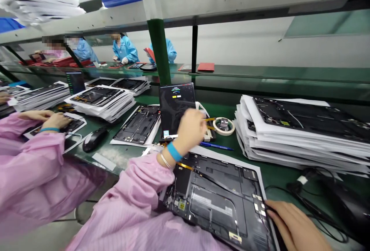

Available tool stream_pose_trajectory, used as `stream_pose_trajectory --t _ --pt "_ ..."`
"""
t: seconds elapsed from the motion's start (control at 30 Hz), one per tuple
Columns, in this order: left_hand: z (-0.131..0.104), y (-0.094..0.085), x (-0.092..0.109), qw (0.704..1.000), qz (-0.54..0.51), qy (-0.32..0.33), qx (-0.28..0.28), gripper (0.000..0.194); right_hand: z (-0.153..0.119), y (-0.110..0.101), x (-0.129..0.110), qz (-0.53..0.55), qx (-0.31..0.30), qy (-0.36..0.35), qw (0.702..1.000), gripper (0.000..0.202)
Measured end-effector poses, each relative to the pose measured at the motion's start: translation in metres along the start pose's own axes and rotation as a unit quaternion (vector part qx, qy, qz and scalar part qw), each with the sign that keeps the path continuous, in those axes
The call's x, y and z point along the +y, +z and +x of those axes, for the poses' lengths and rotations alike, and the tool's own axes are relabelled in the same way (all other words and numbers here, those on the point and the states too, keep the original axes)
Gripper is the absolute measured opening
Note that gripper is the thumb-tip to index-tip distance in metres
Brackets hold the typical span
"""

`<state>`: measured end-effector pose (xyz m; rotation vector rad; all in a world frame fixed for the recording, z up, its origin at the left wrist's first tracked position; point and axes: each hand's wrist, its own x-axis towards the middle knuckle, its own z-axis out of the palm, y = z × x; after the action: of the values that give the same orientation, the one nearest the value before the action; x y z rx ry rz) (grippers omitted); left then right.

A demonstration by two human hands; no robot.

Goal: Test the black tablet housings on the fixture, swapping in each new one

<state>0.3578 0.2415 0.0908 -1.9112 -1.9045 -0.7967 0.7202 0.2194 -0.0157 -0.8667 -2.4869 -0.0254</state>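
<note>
An opened tablet housing [222,201] lies with its inside up on a white sheet before me. My right hand [297,224] holds its right edge, fingers laid along the rim. My left hand [190,129], with a blue wristband, is raised above the housing's far left corner. Its fingers look curled but are blurred, and whatever they may hold is hidden. Close behind it stands a lit tablet screen [173,108]. Yellow strips [210,119] show just right of the left hand, beside a roll of tape [223,126]. An orange ribbon cable [185,166] crosses the housing near my wrist.
Stacked housings with white sheets [300,139] stand at right, above black cables [295,189]. Another housing [137,124], a blue pen [216,146] and a black mouse [95,139] lie nearby. A co-worker's hands [54,120] work at left. A green post [160,51] rises behind.
</note>
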Motion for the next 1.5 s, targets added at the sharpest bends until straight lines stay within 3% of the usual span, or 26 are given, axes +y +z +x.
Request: stream_pose_trajectory --t 0.1,0.17,0.27,0.4,0.53,0.63,0.73,0.87,1.07,1.27,1.33,1.4,1.5 --pt "-0.022 0.023 0.044 0.977 -0.050 0.161 -0.129 0.019 0.009 -0.007 -0.006 -0.016 0.021 -0.035 0.999 0.025" --pt "-0.032 0.039 0.057 0.962 -0.091 0.191 -0.171 0.026 0.015 -0.013 -0.009 -0.017 0.018 -0.049 0.998 0.023" --pt "-0.038 0.055 0.057 0.928 -0.225 0.173 -0.240 0.029 0.020 -0.024 -0.017 0.013 -0.024 -0.021 0.999 0.022" --pt "-0.041 0.062 0.050 0.881 -0.340 0.090 -0.316 0.022 0.020 -0.035 -0.029 0.092 -0.091 0.053 0.990 0.025" --pt "-0.039 0.066 0.046 0.864 -0.337 0.057 -0.371 0.027 0.008 -0.032 -0.030 0.164 -0.004 0.164 0.973 0.024" --pt "-0.040 0.063 0.047 0.859 -0.331 0.051 -0.386 0.029 -0.002 -0.031 -0.031 0.129 0.030 0.161 0.978 0.018" --pt "-0.042 0.059 0.049 0.862 -0.324 0.045 -0.387 0.030 -0.002 -0.032 -0.033 0.090 -0.007 0.099 0.991 0.026" --pt "-0.041 0.058 0.050 0.866 -0.315 0.041 -0.387 0.030 0.005 -0.034 -0.036 0.011 -0.051 0.078 0.996 0.030" --pt "-0.041 0.063 0.046 0.861 -0.323 0.048 -0.389 0.029 0.011 -0.032 -0.038 -0.032 -0.044 0.065 0.996 0.031" --pt "-0.040 0.058 0.056 0.872 -0.323 0.054 -0.364 0.020 0.004 -0.020 -0.033 0.041 -0.002 0.047 0.998 0.029" --pt "-0.032 0.044 0.050 0.895 -0.307 0.093 -0.309 0.018 0.000 -0.013 -0.025 0.062 0.007 0.053 0.997 0.028" --pt "-0.022 0.019 0.031 0.934 -0.268 0.103 -0.211 0.020 -0.001 -0.006 -0.017 0.067 0.001 0.055 0.996 0.028" --pt "-0.021 -0.027 -0.023 0.981 -0.185 -0.025 -0.043 0.019 -0.002 0.000 -0.009 0.066 -0.001 0.056 0.996 0.029"
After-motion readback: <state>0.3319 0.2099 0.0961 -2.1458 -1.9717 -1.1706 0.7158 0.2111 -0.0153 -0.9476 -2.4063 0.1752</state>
